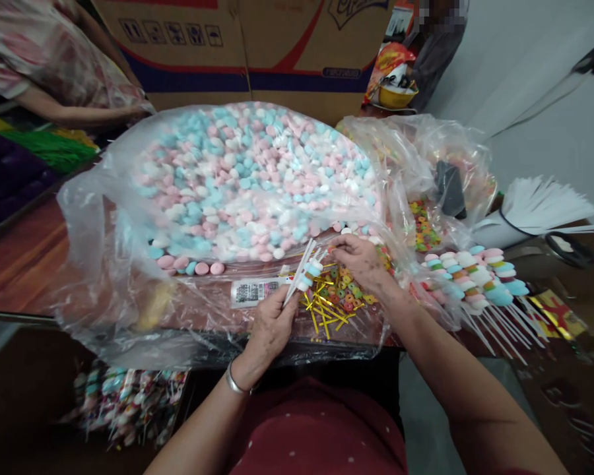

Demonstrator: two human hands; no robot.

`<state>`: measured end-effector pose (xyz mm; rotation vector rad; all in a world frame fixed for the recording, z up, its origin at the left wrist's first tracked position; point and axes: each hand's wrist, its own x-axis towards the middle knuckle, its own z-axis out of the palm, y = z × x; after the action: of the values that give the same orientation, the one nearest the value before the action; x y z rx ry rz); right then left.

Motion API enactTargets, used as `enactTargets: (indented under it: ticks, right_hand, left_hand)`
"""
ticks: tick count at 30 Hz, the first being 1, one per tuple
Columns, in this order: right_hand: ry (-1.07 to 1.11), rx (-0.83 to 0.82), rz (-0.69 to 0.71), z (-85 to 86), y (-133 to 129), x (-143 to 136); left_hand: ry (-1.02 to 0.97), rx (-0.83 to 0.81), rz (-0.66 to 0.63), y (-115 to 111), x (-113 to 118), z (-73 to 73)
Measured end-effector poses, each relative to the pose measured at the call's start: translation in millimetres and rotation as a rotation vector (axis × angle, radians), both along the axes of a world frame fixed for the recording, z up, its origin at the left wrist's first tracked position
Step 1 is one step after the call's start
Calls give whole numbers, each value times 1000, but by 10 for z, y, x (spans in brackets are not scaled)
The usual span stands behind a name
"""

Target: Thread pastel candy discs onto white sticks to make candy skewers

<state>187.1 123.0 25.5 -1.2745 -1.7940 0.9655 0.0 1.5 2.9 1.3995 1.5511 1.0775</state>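
Observation:
My left hand (271, 324), with a silver bangle at the wrist, is closed around several thin white sticks (297, 272) that point up and away from me. Blue and white marshmallows (309, 273) are threaded on at least one of them. Beside the stick tips is my right hand (365, 262), its thumb and fingers pinched together; whatever is between them is too small to make out. Below my hands lie small coloured candy rings (345, 289) and gold twist ties (324, 315). A large clear plastic bag (94, 211) holds loose pink, blue and white marshmallows (247, 178) in front of me.
Finished-looking marshmallow skewers (480, 280) are piled at the right, near a bundle of white sticks (544, 208). More skewers fill a box (129, 396) below left. A printed packet (256, 291) lies mid-table. A carton (257, 49) stands behind; another person's arm (84, 115) reaches in left.

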Motion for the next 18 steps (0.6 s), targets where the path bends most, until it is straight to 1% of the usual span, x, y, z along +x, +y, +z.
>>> enactTargets:
  ticks: [1, 3, 7, 10, 15, 18]
  right_hand:
    - [96, -48, -12, 19, -7, -2]
    - [205, -94, -25, 64, -34, -11]
    - [226, -79, -48, 124, -104, -36]
    - [127, 8, -39, 151, -152, -56]
    - [-176, 289, -11, 228, -252, -93]
    - [-241, 373, -6, 223, -312, -128]
  left_hand:
    - [13, 5, -5, 3, 9, 15]
    - [42, 17, -11, 9, 26, 51]
    - [97, 32, -8, 13, 50, 101]
    - [139, 29, 4, 12, 55, 101]
    - [148, 43, 9, 14, 58, 85]
    - [127, 39, 16, 19, 57, 88]
